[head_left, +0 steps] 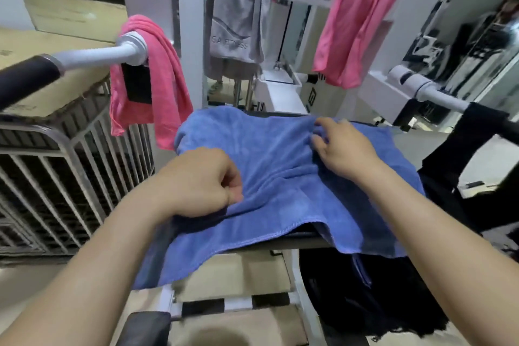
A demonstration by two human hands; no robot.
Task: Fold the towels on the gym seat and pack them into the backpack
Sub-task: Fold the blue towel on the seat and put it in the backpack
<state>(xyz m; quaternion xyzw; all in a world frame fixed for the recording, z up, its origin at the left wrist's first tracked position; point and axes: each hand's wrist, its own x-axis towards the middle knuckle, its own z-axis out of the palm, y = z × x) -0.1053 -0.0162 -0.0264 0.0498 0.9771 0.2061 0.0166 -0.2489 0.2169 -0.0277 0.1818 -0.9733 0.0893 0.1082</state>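
A blue towel (269, 177) lies spread and rumpled over the gym seat (306, 236), its near edge hanging over the front. My left hand (202, 182) rests on the towel's near left part with fingers curled, pinching the cloth. My right hand (339, 146) lies on the far right part, fingers gathering a fold. A pink towel (165, 84) hangs over the left handle bar, a second pink towel (359, 28) over the machine frame at upper right, and a grey towel (238, 8) hangs at top centre. The black backpack (365, 295) sits low on the right under the seat's edge.
The white machine frame (283, 93) rises behind the seat. A left handle (92, 55) and a right handle (438, 93) jut out on both sides. A metal railing (56, 177) stands at the left. Dark cloth (477, 149) hangs from the right handle.
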